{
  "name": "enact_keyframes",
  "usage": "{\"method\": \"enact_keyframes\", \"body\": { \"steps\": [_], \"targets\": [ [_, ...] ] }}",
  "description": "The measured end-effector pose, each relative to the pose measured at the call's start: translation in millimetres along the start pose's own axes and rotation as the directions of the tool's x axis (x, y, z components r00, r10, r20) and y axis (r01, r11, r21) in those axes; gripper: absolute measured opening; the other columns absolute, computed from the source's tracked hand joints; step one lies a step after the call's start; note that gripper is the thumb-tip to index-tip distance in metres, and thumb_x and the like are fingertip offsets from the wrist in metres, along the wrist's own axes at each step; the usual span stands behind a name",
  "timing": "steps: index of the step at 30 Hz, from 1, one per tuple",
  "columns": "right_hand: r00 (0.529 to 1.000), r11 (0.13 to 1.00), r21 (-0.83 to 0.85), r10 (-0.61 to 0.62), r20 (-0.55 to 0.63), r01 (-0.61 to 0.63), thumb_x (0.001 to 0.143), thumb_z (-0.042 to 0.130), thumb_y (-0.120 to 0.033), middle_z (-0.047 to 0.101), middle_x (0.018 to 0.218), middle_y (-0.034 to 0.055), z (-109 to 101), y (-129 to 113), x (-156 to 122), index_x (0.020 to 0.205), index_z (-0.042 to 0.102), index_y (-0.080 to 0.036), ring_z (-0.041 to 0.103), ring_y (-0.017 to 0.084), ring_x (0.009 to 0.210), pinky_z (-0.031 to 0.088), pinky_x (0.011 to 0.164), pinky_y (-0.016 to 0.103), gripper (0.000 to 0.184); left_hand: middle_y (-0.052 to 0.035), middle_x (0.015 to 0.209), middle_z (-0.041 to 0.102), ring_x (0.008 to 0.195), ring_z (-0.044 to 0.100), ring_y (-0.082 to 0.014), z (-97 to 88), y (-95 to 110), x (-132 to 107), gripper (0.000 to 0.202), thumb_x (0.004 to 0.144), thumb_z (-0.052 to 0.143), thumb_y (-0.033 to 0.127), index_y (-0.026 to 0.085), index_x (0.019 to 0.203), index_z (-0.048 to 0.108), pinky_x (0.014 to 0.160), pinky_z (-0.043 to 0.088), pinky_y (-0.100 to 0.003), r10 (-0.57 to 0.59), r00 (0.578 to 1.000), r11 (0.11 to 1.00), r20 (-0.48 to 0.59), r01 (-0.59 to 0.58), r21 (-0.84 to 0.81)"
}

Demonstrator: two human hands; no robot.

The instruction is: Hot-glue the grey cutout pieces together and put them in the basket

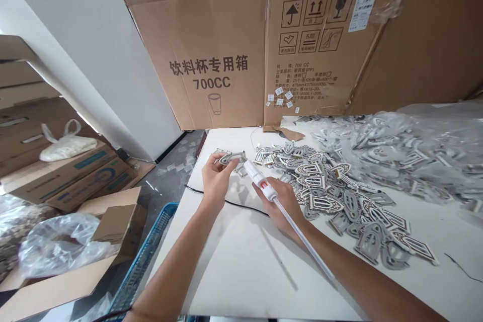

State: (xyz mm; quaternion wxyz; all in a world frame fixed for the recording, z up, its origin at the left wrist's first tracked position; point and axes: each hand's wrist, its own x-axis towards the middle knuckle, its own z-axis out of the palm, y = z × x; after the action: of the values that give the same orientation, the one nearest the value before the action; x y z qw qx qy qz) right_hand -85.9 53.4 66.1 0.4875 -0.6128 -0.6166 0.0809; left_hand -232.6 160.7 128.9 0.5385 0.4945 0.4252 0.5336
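My left hand (216,181) is raised above the white table (234,266), pinching a small grey-and-white arch-shaped piece (231,158) between thumb and fingers. My right hand (282,202) grips a white hot glue pen (260,180) with a red mark on it. A long clear glue stick (306,247) runs from its rear end toward the lower right. Just beyond both hands lies a loose heap of similar flat arch-shaped pieces (324,196). A thin black cable (226,201) crosses the table beneath my left wrist.
A large printed cardboard carton (211,60) stands behind the table. A clear plastic bag (396,146) of more pieces lies at the right. Left of the table are a blue plastic crate (151,241), stacked cardboard boxes (64,181) and an open box holding a plastic bag (56,246).
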Motion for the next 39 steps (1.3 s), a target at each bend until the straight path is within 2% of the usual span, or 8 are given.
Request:
{"method": "enact_keyframes", "body": {
  "steps": [8, 14, 22, 24, 27, 32, 36, 39],
  "targets": [
    [1.0, 1.0, -0.023, -0.002, 0.004, 0.002, 0.098, 0.055, -0.023, 0.051, 0.069, -0.0025, 0.0, 0.1, -0.1, 0.074, 0.043, -0.025, 0.048, 0.016, 0.061, 0.032, 0.063, 0.03, 0.027, 0.0038, 0.066, 0.063, 0.058, 0.052, -0.0091, 0.9, 0.2, -0.2, 0.04, 0.063, 0.092, 0.031, 0.02, 0.092, 0.066, 0.052, 0.034, -0.022, 0.005, 1.0, 1.0, -0.002, -0.005, 0.01],
    [1.0, 1.0, -0.014, 0.017, 0.002, -0.017, 0.098, 0.055, -0.026, 0.047, 0.067, -0.0035, -0.3, -1.7, 0.2, 0.072, 0.04, -0.025, 0.045, 0.015, 0.058, 0.032, 0.062, 0.03, 0.03, 0.0026, 0.067, 0.064, 0.058, 0.054, -0.0107, 1.2, 1.9, -0.6, 0.039, 0.064, 0.092, 0.031, 0.021, 0.092, 0.067, 0.052, 0.036, -0.023, 0.008, 1.0, 1.0, -0.012, -0.008, 0.024],
    [1.0, 1.0, -0.013, -0.018, -0.005, 0.018, 0.101, 0.057, -0.035, 0.05, 0.07, -0.0022, -1.4, -0.7, 1.4, 0.074, 0.043, -0.025, 0.045, 0.017, 0.062, 0.033, 0.062, 0.03, 0.032, 0.0018, 0.071, 0.066, 0.06, 0.055, -0.0112, -0.6, -3.0, 1.8, 0.043, 0.064, 0.093, 0.035, 0.021, 0.095, 0.066, 0.055, 0.038, -0.023, 0.028, 1.0, 0.999, -0.008, -0.028, 0.017],
    [1.0, 0.999, 0.031, 0.008, 0.003, -0.008, 0.103, 0.056, -0.04, 0.051, 0.07, -0.002, -2.8, -5.3, 2.4, 0.074, 0.044, -0.025, 0.046, 0.016, 0.063, 0.033, 0.062, 0.029, 0.034, 0.0014, 0.073, 0.067, 0.062, 0.055, -0.0112, -2.3, -4.8, 3.3, 0.041, 0.067, 0.093, 0.037, 0.021, 0.093, 0.065, 0.058, 0.04, -0.023, 0.077, 0.997, 0.997, 0.02, -0.078, 0.029],
    [0.994, 0.981, 0.158, 0.111, 0.02, -0.113, 0.104, 0.055, -0.051, 0.049, 0.065, -0.0036, -6.9, -15.8, 3.8, 0.073, 0.044, -0.025, 0.043, 0.015, 0.06, 0.031, 0.059, 0.029, 0.042, 0.0006, 0.078, 0.069, 0.062, 0.052, -0.0105, -5.6, -6.7, 5.5, 0.037, 0.072, 0.091, 0.038, 0.022, 0.093, 0.064, 0.061, 0.041, -0.024, 0.19, 0.979, 0.977, 0.073, -0.196, 0.08],
    [0.966, 0.936, 0.241, 0.242, 0.092, -0.257, 0.103, 0.054, -0.061, 0.051, 0.063, -0.0035, -15.2, -29.1, 5.7, 0.073, 0.05, -0.024, 0.046, 0.015, 0.06, 0.036, 0.06, 0.028, 0.047, 0.0006, 0.08, 0.068, 0.055, 0.045, -0.0081, -10.6, -7.5, 9.0, 0.031, 0.077, 0.086, 0.036, 0.022, 0.093, 0.064, 0.055, 0.033, -0.023, 0.301, 0.944, 0.925, 0.133, -0.323, 0.2],
    [0.967, 0.936, 0.244, 0.233, 0.108, -0.252, 0.101, 0.057, -0.062, 0.047, 0.059, -0.0045, -17.9, -27.7, 6.0, 0.071, 0.047, -0.024, 0.042, 0.015, 0.057, 0.036, 0.06, 0.029, 0.049, 0.0061, 0.064, 0.059, 0.048, 0.04, -0.008, -11.7, -9.5, 10.9, 0.034, 0.078, 0.085, 0.037, 0.024, 0.102, 0.064, 0.051, 0.031, -0.022, 0.255, 0.962, 0.931, 0.095, -0.271, 0.243],
    [0.964, 0.93, 0.276, 0.262, -0.036, -0.243, 0.099, 0.06, -0.064, 0.051, 0.059, -0.0034, -18.6, -21.8, 6.1, 0.071, 0.052, -0.024, 0.045, 0.015, 0.056, 0.038, 0.059, 0.029, 0.049, 0.0049, 0.063, 0.064, 0.05, 0.053, -0.0114, -9.6, -13.4, 8.0, 0.041, 0.076, 0.085, 0.037, 0.024, 0.11, 0.065, 0.054, 0.041, -0.023, 0.149, 0.985, 0.941, 0.092, -0.17, 0.291]
  ]
}}
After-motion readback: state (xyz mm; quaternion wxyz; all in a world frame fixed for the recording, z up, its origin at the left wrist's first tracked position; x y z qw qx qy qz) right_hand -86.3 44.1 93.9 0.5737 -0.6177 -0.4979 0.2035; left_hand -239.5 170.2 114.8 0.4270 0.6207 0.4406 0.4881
